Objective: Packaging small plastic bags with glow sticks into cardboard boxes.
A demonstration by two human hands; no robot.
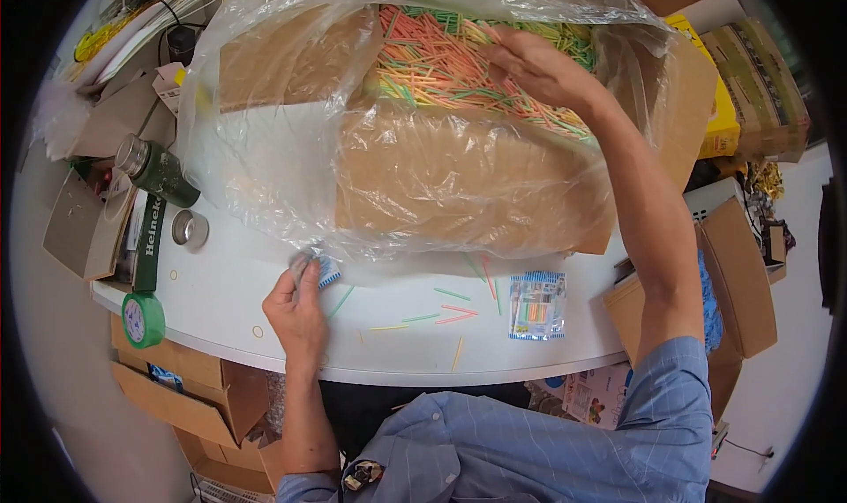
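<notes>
My left hand is closed at the table's front left, pinching a small plastic packet with a blue and white edge. At the far side, my right hand is in the large carton, its fingers bent together around a few thin coloured sticks; the fingertips are partly hidden. Many pink, green and yellow sticks fill the carton, which is lined with a clear plastic bag. Several loose sticks lie on the table between my hands and my body. To their right lie flat printed packets.
A dark green flask, a metal cup and a green tape roll stand along the table's left side. Open cartons crowd below left, one beneath the edge. Another open carton stands at the right, beside my elbow.
</notes>
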